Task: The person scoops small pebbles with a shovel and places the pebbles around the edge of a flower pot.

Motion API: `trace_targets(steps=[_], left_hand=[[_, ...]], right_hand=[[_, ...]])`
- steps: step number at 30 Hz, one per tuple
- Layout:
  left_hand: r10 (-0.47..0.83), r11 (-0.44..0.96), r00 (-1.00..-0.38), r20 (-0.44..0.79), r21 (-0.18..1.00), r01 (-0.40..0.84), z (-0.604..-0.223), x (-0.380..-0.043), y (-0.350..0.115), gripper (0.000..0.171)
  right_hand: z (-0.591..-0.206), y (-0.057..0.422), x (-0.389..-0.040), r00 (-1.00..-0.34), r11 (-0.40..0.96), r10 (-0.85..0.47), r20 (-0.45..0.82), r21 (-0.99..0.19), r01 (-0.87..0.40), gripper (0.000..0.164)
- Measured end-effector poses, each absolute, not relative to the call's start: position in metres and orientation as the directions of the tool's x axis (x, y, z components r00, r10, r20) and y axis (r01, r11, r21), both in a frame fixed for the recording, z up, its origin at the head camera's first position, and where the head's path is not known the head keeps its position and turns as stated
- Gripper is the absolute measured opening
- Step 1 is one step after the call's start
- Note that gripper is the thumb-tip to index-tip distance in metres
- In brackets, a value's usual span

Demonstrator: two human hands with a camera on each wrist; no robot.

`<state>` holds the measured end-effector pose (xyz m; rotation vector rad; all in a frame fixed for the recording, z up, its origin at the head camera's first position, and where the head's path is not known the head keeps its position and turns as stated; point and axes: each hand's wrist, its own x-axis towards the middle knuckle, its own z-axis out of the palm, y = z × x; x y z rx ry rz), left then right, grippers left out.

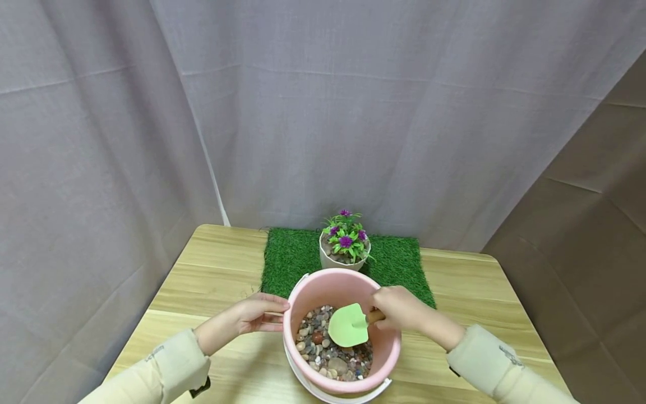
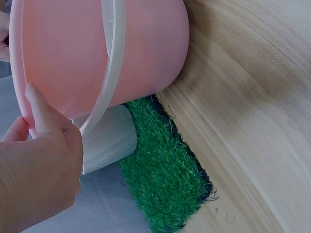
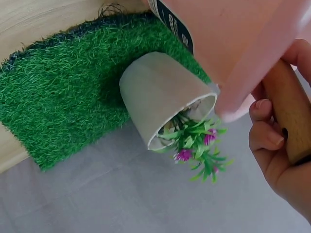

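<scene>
Pinching the bucket at its rim, the left hand steadies it while the right hand grips the shovel over the pebbles inside — scooping, I'd judge, which calls for tipping the blade down.

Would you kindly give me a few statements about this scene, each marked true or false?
1. The right hand grips the wooden handle of the green trowel. True.
2. The left hand touches the pink bucket at its rim. True.
3. The bucket is empty. False: pebbles lie in it.
4. The white flowerpot stands on the green mat. True.
5. The flowerpot shows only yellow blooms. False: the flowers are purple.
6. The trowel lies on the mat. False: the right hand holds it.
</scene>
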<state>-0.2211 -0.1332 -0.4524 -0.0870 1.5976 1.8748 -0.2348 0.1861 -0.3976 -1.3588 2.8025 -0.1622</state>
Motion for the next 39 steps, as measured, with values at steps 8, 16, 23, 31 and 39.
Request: trace_targets(steps=[8, 16, 23, 31, 39], left_hand=[[0.425, -0.021, -0.778, -0.463, 0.854, -0.520, -0.452, -0.222, -0.136, 0.030], [0.413, 0.003, -0.776, -0.476, 0.853, -0.522, -0.452, -0.220, -0.132, 0.029], [0.404, 0.012, -0.777, -0.483, 0.852, -0.524, -0.452, -0.218, -0.129, 0.030], [0.413, 0.015, -0.781, -0.468, 0.861, -0.508, -0.451, -0.219, -0.130, 0.030], [0.413, 0.013, -0.779, -0.472, 0.858, -0.513, -0.451, -0.223, -0.133, 0.033]], right_hand=[[-0.406, 0.176, -0.234, -0.574, 0.573, -0.819, -0.002, -0.039, -0.818, 0.028], [-0.421, 0.169, -0.231, -0.553, 0.554, -0.833, -0.029, -0.066, -0.830, 0.025], [-0.445, 0.157, -0.230, -0.516, 0.511, -0.857, -0.001, -0.144, -0.848, 0.024], [-0.446, 0.155, -0.234, -0.522, 0.502, -0.853, 0.025, -0.236, -0.832, 0.027], [-0.437, 0.157, -0.237, -0.549, 0.497, -0.834, 0.060, -0.352, -0.793, 0.013]])
